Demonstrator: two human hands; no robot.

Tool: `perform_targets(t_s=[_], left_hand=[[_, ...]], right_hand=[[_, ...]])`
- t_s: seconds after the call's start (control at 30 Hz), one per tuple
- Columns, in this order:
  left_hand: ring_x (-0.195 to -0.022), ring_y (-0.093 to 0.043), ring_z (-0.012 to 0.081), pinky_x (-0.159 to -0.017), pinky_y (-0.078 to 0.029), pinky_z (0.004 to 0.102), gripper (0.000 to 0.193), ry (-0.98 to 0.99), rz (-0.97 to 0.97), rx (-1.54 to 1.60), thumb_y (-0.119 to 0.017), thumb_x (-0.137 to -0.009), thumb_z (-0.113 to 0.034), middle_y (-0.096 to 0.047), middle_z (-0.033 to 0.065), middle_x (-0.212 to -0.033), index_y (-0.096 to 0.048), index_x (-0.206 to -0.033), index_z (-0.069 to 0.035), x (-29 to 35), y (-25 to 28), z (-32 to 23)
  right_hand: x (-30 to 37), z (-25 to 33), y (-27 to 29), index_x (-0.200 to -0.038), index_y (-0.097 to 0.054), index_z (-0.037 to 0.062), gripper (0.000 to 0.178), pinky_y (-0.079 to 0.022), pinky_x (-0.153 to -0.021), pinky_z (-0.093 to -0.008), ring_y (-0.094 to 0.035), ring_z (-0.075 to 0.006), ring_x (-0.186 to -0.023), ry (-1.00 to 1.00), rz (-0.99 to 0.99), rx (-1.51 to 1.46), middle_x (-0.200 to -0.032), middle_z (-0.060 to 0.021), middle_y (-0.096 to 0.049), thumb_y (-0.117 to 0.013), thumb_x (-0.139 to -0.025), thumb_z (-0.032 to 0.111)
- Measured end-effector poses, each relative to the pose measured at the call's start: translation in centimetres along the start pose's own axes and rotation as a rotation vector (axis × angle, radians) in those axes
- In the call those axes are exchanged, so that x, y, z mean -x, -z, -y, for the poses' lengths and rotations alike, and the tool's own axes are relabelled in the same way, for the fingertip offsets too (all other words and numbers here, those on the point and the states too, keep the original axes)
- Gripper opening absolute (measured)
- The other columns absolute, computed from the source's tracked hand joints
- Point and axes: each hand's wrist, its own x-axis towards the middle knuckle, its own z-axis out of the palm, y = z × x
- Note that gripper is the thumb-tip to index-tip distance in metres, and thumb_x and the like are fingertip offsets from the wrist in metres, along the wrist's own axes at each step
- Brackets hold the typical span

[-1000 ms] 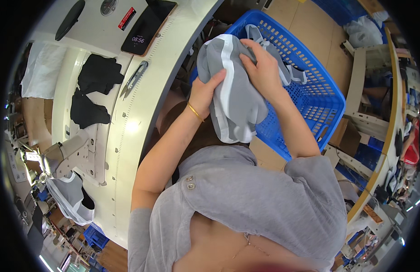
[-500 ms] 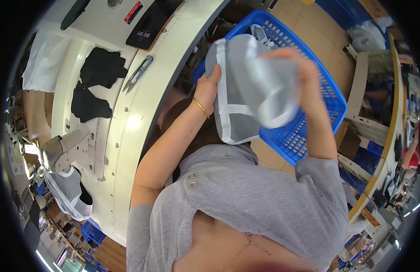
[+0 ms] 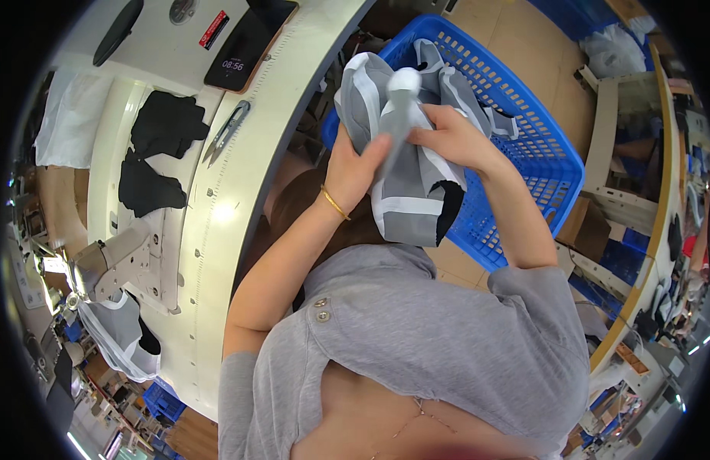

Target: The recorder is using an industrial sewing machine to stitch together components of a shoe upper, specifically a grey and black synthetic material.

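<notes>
Both hands hold a grey fabric piece (image 3: 407, 178) with white bands and a black inner part showing at its lower right. My left hand (image 3: 353, 167) grips its left side, thumb on top. From the right, my right hand (image 3: 451, 138) pinches the upper middle, where a narrow folded part is blurred by motion. The piece is held in front of my body, at the near left side of a blue plastic basket (image 3: 567, 172). Inside the basket lie more grey pieces with white edging (image 3: 466, 96), partly hidden behind my hands.
On my left stands a white sewing table (image 3: 217, 195). It bears black fabric pieces (image 3: 167, 123), thread snips (image 3: 228, 132) and a phone (image 3: 248, 50). Another grey-and-white piece (image 3: 121, 330) hangs by the sewing machine (image 3: 102, 261). A cardboard box (image 3: 585, 228) stands right of the basket.
The fabric piece has been turned and gathered, showing its black part. My right hand has come down and left, close to my left hand. More pieces in the basket now show.
</notes>
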Motion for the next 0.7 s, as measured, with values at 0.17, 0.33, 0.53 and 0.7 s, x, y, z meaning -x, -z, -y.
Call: perform_targets(t_s=[0.17, 0.33, 0.53, 0.7], left_hand=[[-0.119, -0.051, 0.0240, -0.104, -0.039, 0.0367, 0.088, -0.195, 0.157, -0.061, -0.084, -0.069, -0.020, -0.053, 0.0132, -0.126, -0.035, -0.139, 0.001, 0.1, 0.8, -1.1], [-0.105, -0.057, 0.0179, -0.091, -0.047, 0.0302, 0.052, -0.044, -0.140, 0.115, -0.077, -0.079, -0.005, -0.060, 0.0097, -0.116, -0.052, -0.124, 0.001, -0.1, 0.7, -1.8], [-0.106, -0.057, 0.0195, -0.092, -0.045, 0.0311, 0.052, -0.432, -0.307, -0.240, -0.071, -0.083, 0.000, -0.059, 0.0125, -0.120, -0.049, -0.130, 0.005, 1.5, 2.9, -3.3], [-0.107, -0.056, 0.0202, -0.092, -0.045, 0.0310, 0.051, -0.407, -0.478, -0.401, -0.068, -0.085, 0.000, -0.057, 0.0135, -0.122, -0.047, -0.130, 0.006, 1.7, 3.9, -3.7]], right_hand=[[-1.0, 0.6, 0.6, -0.106, -0.067, -0.0013, 0.032, -0.050, -0.073, -0.0315, -0.065, -0.0166, -0.080, 0.033, 0.019, 0.005, -0.087, -0.0112, -0.070, -0.066, -0.082, 0.021], [-1.7, -0.3, 1.2, -0.097, -0.066, 0.0000, 0.024, -0.050, -0.067, -0.0298, -0.064, -0.0156, -0.075, 0.220, 0.130, 0.072, -0.083, -0.0088, -0.069, -0.059, -0.078, 0.013], [-4.5, -19.9, 7.1, -0.099, -0.064, 0.0011, 0.028, -0.054, -0.078, -0.0305, -0.068, -0.0185, -0.088, -0.259, -0.369, -0.158, -0.099, -0.0133, -0.070, -0.065, -0.085, 0.025], [-6.2, -34.0, -1.1, -0.131, -0.047, -0.0096, 0.100, -0.047, -0.098, -0.0399, -0.058, -0.0364, -0.117, -0.701, -0.647, 0.109, -0.123, -0.0264, -0.060, -0.083, -0.061, 0.053]])
